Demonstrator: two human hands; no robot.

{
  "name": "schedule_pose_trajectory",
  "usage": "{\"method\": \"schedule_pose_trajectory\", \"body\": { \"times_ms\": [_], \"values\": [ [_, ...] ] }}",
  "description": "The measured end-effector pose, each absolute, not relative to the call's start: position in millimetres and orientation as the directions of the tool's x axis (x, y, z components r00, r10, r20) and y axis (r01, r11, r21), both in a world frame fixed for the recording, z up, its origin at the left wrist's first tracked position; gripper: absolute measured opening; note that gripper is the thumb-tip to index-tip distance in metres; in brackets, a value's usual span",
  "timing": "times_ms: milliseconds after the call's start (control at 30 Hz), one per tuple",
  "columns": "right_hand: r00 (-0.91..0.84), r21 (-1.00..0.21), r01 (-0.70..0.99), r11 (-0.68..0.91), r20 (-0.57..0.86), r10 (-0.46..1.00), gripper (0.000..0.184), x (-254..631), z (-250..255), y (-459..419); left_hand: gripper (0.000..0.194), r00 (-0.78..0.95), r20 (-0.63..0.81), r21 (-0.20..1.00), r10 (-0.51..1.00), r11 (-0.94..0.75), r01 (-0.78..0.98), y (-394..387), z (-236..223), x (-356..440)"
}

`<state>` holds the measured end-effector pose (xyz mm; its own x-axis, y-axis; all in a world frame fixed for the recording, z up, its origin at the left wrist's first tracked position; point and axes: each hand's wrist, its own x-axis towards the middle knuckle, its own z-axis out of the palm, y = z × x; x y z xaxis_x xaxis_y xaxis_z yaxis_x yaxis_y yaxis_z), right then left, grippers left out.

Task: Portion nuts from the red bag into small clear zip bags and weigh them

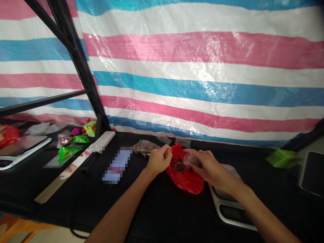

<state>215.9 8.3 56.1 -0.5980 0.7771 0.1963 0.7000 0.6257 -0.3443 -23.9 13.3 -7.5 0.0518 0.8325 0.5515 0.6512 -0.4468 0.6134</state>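
Note:
A red plastic bag [187, 182] lies open on the black table, with small brown pieces [178, 165] inside it. My left hand [159, 159] is closed in a pinch on the bag's left rim. Over the bag's right side, my right hand [209, 166] has its fingers closed round a small clear plastic bag [189, 160]; its contents are mostly hidden by the hand. Just right of the red bag, a white digital scale [220, 202] sits partly under my right forearm. Behind my left hand lies a clear bag of brown pieces [144, 147].
Empty clear bags [182, 143] lie near the striped sheet [202, 111]. A white power strip [105, 141], green packets [68, 154] and another scale [27, 152] are at left. A green box [283, 158] stands at right. A black metal frame [83, 74] rises at left.

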Motion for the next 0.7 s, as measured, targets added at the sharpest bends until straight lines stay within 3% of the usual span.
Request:
{"method": "schedule_pose_trajectory", "body": {
  "times_ms": [133,367,700],
  "values": [
    [-0.63,-0.278,0.694,0.664,0.21,0.747,0.051,204.7,53.8,12.2,0.022,0.051,0.557,0.613,0.829,-0.453,0.647,13.6,-7.7,-24.9],
    [-0.652,-0.188,0.718,0.67,0.155,0.742,0.068,203.7,40.7,19.4,0.02,0.064,0.549,0.625,0.833,-0.46,0.631,12.3,-5.0,-23.8],
    [-0.647,-0.179,0.723,0.667,0.161,0.745,0.07,196.1,58.0,15.1,0.02,0.067,0.547,0.621,0.835,-0.458,0.637,12.9,-5.3,-24.6]
  ]
}}
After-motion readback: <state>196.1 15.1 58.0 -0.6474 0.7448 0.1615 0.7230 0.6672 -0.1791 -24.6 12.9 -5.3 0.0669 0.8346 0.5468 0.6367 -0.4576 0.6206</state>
